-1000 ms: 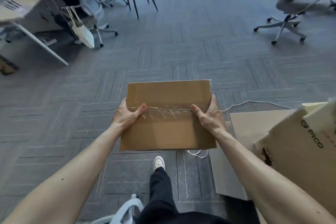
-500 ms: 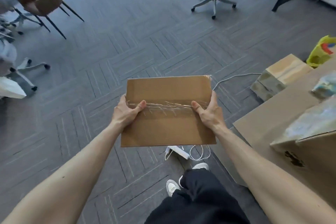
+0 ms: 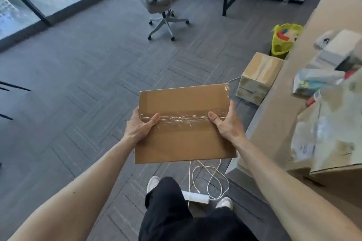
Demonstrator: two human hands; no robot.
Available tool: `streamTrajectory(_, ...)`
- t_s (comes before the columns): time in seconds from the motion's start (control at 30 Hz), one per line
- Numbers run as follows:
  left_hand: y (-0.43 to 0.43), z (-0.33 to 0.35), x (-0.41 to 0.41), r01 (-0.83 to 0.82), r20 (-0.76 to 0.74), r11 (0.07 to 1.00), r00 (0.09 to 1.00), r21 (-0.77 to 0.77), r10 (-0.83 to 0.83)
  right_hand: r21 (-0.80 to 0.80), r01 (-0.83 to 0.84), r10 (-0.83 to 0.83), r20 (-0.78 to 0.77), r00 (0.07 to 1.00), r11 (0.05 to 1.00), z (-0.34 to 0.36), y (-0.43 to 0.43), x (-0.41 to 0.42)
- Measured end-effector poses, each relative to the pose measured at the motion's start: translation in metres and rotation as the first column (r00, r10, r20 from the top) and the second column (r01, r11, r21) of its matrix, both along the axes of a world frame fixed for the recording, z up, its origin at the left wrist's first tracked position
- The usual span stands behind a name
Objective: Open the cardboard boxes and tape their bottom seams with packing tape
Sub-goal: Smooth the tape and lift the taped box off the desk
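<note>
I hold a brown cardboard box in front of me above the carpet, its taped face toward me. A wrinkled strip of clear packing tape runs across its middle seam. My left hand grips the box's left edge with the thumb lying on the tape. My right hand grips the right edge, thumb on the tape too. A second taped cardboard box sits on the floor at the right.
A cardboard-covered table with bags and packages fills the right side. A yellow bag stands behind the floor box. A white cable and power strip lie by my feet. An office chair stands ahead near the windows.
My view has swung to the right across the room; the box stays held in both hands the same way. The table and floor box have come into view.
</note>
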State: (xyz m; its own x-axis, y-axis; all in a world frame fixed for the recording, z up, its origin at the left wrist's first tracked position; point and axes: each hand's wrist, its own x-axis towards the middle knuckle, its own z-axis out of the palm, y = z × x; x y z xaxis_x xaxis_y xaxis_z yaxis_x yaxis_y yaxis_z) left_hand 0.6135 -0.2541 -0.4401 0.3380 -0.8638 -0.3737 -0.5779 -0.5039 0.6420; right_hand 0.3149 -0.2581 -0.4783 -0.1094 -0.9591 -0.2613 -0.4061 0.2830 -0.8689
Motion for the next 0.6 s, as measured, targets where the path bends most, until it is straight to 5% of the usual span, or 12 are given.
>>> streamTrajectory(0.3, -0.179, -0.061, -0.032, 0.293, -0.059, 0.952, 0.956, 0.087, -0.289, 0.162, 0.291, -0.286, -0.056, 0.957, 0.943, -0.052, -0.093, -0.016)
streamTrajectory(0.6, -0.356, -0.171, -0.089, 0.550, -0.128, 0.811, 0.835, 0.200, -0.535, 0.335, 0.566, -0.542, -0.171, 0.823, 0.753, -0.147, -0.188, -0.036)
